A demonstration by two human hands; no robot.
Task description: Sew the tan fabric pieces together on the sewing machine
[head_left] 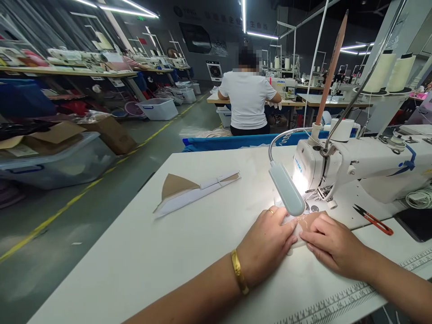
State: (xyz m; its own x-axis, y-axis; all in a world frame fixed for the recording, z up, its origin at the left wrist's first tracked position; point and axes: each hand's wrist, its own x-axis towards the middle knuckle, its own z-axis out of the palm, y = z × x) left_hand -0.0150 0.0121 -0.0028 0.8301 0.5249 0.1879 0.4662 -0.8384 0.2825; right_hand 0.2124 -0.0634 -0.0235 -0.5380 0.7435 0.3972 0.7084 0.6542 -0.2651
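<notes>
Under the needle area of a white sewing machine, a small tan and white fabric piece lies on the table. My left hand, with a gold bracelet and a ring, grips its left side, fingers curled together. From the right, my right hand has its fingers bent and pinched on the tan edge. The two hands nearly meet in front of the machine's foot. A grey-green lamp head hangs just above my left fingertips and covers part of the needle area.
Left on the white table lies a folded paper or card piece. Red-handled thread snips and a dark phone lie at right. A ruler strip runs along the front edge. Ahead sits a person in a white shirt.
</notes>
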